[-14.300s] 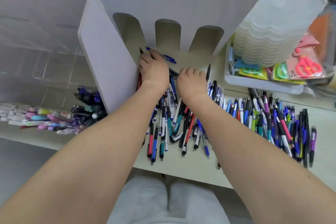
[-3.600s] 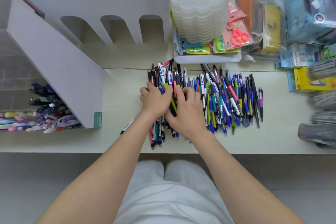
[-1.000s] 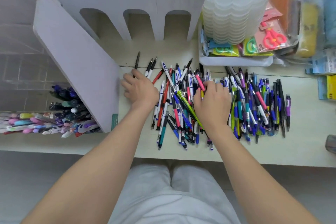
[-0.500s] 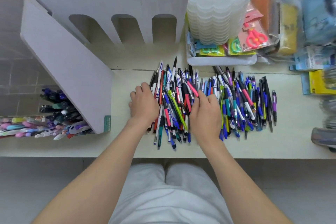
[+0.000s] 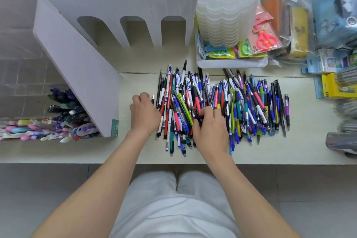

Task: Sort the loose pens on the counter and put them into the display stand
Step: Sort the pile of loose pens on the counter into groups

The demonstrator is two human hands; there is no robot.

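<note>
A thick pile of loose pens [image 5: 222, 102] in many colours lies lengthwise across the pale counter [image 5: 135, 60]. My left hand [image 5: 144, 114] sits at the pile's left edge with its fingers curled, and a black pen tip [image 5: 152, 99] pokes out beside the index finger. My right hand [image 5: 210, 129] rests on the middle of the pile, its fingertips curled round a few dark pens [image 5: 197, 115]. The white cardboard display stand [image 5: 116, 2], with three arched slots, stands behind and to the left of the pile.
A stack of translucent plastic trays [image 5: 228, 6] sits in a white tray [image 5: 231, 63] holding scissor packs, right of the stand. Packaged stationery [image 5: 328, 63] crowds the right edge. A clear bin of pens [image 5: 48, 121] lies left of the stand's side panel. The counter's front edge is near me.
Over the last second both hands pushed the spread pens into a tighter pile. My left hand's fingers have curled in at the pile's left edge; my right fingertips now dig into the middle pens.
</note>
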